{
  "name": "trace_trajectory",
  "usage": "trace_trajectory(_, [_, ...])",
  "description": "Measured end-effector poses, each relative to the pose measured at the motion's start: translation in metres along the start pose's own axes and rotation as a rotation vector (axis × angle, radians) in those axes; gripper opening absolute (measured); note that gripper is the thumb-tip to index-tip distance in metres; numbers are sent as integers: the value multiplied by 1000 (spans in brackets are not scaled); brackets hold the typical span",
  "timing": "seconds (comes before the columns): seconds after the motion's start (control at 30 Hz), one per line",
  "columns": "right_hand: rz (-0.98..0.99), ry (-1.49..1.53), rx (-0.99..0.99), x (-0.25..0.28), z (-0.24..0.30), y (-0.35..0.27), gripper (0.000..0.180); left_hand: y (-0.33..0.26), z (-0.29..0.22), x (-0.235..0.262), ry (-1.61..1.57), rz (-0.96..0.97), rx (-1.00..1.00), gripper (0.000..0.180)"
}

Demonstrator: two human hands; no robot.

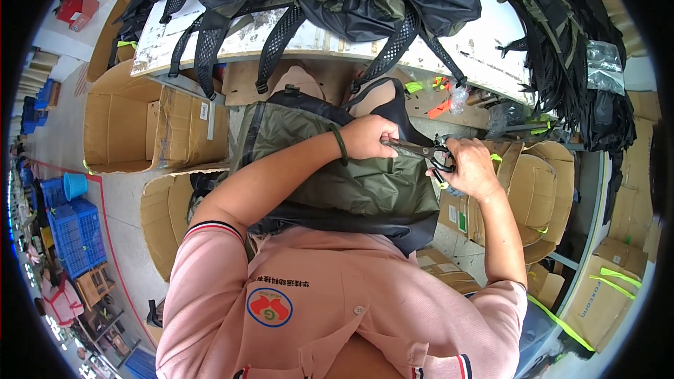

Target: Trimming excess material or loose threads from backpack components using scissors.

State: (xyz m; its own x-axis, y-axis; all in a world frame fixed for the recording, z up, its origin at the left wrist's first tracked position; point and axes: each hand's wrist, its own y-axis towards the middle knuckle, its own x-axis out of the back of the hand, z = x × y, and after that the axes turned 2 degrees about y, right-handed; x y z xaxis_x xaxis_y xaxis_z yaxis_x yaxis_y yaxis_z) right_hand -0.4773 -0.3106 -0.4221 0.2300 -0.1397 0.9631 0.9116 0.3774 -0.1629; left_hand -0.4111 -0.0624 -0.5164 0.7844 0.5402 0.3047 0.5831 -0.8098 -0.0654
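Scissors (415,148), gripped by the right hand (472,165), sit over the bag (372,186) between surface (491,52) and shirt (309,267). The left hand (371,137) curls near the blades, its hold unclear; such closeness could let a slip nick fingers or bag.

close downward fisheye view from the head

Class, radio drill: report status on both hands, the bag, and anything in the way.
Right hand gripping scissors. Left hand at their tips, grip unclear. Bag beneath left hand. Straps hang off table, apart from both hands.
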Motion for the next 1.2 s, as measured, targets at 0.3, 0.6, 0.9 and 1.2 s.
trace_trajectory(0.3, [66,-20,-7,3,3,0,45,0,2,-1,-11,-17,-38,22])
trace_trajectory(0.6, [-19,30,-8,-9,-3,-5,47,-1,-1,0,21,-20,-39,22])
trace_trajectory(0.9, [-50,356,-286,-11,3,-19,31,-4,-6,11,478,-537,-228,22])
trace_trajectory(1.2, [261,936,-323,-27,61,-62,29,-80,-30,-19,484,79,-235,25])
